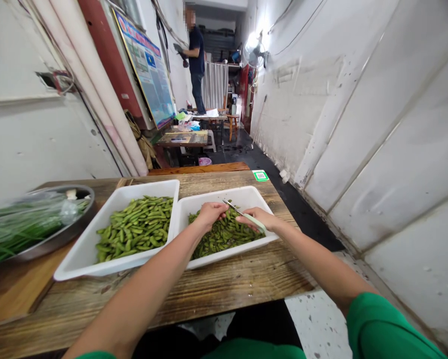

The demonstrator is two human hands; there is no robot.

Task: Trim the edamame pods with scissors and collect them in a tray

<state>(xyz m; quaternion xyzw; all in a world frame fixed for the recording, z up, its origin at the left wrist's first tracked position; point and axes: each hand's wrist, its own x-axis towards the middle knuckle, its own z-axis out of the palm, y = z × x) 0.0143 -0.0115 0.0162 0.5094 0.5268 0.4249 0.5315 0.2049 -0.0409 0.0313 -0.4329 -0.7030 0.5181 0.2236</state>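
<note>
My right hand (264,218) grips scissors (254,222) with a pale green handle; their metal blades point up and left toward my left hand (212,213). The left fingers are pinched together above the right white tray (224,193), near the blade tips. Whatever lies between those fingers is too small to make out. Beneath both hands, green soybean pods (224,237) lie wet in that tray. The left white tray (85,268), side by side with it, holds a heap of similar soybean pods (137,224).
A metal basin (55,246) with bagged leafy greens (22,227) stands at the left, near a wooden board (22,294). A QR-code sticker (260,175) marks the wooden table's (238,284) far corner. Farther back, a person (197,55) stands on a table by the wall.
</note>
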